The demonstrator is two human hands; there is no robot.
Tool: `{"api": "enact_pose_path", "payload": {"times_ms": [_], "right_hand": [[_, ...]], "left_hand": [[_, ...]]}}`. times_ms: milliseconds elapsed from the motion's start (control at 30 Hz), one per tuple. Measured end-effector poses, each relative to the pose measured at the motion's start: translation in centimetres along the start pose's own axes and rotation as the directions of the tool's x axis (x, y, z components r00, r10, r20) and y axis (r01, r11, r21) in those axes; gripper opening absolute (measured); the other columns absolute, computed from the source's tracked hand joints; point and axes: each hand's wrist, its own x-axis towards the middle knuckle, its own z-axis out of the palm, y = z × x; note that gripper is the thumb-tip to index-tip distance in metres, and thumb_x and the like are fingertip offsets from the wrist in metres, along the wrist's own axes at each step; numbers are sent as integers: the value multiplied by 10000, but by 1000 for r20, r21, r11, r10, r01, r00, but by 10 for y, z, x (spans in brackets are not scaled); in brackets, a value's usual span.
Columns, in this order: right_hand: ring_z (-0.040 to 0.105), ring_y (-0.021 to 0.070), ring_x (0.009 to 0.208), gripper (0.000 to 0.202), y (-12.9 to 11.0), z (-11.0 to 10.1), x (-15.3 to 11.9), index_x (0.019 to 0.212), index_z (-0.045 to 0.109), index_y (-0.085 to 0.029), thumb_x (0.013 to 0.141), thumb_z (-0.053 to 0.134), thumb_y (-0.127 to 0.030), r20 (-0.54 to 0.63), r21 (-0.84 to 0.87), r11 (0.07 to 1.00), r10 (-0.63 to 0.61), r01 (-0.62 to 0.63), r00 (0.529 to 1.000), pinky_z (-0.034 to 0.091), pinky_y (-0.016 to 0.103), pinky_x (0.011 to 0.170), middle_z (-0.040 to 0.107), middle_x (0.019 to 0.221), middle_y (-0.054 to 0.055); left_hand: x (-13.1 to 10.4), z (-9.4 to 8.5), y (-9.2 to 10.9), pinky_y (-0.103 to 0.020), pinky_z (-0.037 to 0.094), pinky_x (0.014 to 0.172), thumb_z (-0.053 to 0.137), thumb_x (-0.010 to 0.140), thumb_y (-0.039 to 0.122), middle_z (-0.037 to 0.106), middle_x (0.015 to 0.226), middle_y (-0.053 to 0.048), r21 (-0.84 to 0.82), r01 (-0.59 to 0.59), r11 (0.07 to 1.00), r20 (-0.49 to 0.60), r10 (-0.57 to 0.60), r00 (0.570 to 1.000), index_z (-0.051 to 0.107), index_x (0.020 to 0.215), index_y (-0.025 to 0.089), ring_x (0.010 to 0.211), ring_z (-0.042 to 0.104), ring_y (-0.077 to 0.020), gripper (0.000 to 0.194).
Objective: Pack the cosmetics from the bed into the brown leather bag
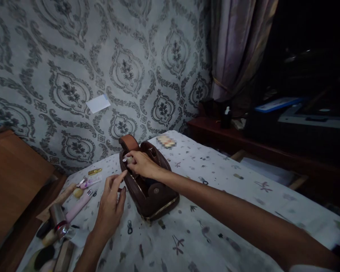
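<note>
A dark brown zip bag (150, 207) lies unzipped on the patterned white sheet, with its lighter brown strap (129, 143) raised at the far end. My right hand (143, 164) reaches over the bag's opening, its fingers closed round a small bottle (127, 160) with a silvery cap; the rest of the bottle is hidden by the fingers. Beside the bag's left wall is my left hand (112, 200), fingers bent and apart, the index fingertip at the bag's edge. Nothing shows in it. Most of the bag's inside is too dark to make out.
Along the sheet's left side lie a pink tube (78, 207), a shiny metallic bottle (58, 219), a gold item (95, 171) and several other cosmetics. A blurred-out card (166, 141) lies beyond the bag. A wooden board (17, 173) stands left; a dark red shelf (209, 130) runs right.
</note>
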Motion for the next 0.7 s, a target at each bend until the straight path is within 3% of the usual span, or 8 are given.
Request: {"api": "enact_pose_path", "payload": {"times_ms": [100,233,333,400,533,700], "right_hand": [[632,170,789,353,-6,-10,-26,1202,641,-142,854,589,-126,-32,-82,991,-112,109,993,422,257,739,696,823,37],[635,171,810,188,-1,-25,-58,991,705,-176,902,539,-168,-127,-150,964,-240,221,962,426,266,747,700,887,51],[614,182,856,189,12,-46,-62,944,695,-185,925,506,-194,-288,-252,947,-270,199,919,434,281,770,675,917,64],[588,209,922,201,22,-60,-55,963,690,-178,928,494,-202,-331,-359,919,-291,165,898,434,315,827,659,951,85],[514,265,1122,250,36,-71,-30,1046,702,-145,902,497,-151,-206,-562,814,-311,148,928,399,394,972,613,1172,151],[479,292,1199,290,42,-59,-14,1098,725,-154,912,503,-167,-79,-699,709,-205,92,976,381,426,1016,575,1259,168]], "left_hand": [[-8,0,0,-381,520,880,407,974,261,529,1198,-81,-11,6,1000,-16,-6,1000,445,1388,304,1099,561,-219,418],[-26,0,-3,-379,526,885,414,974,262,554,1190,-74,5,8,1000,-39,-8,999,464,1342,308,1091,585,-216,374],[-44,2,-8,-358,545,857,414,980,271,561,1197,-76,2,41,999,-27,-41,999,467,1333,317,1065,609,-206,361],[-56,4,-13,-337,555,836,422,979,264,572,1192,-76,-18,47,999,-16,-47,999,467,1336,316,1047,624,-198,364],[-77,14,-21,-333,549,843,439,972,244,592,1155,-80,-63,47,997,-4,-48,999,502,1300,299,1039,631,-200,338],[-93,23,-24,-374,525,862,401,988,305,592,1096,-99,-176,177,968,-51,-188,981,569,1216,260,1021,608,-222,286]]}}
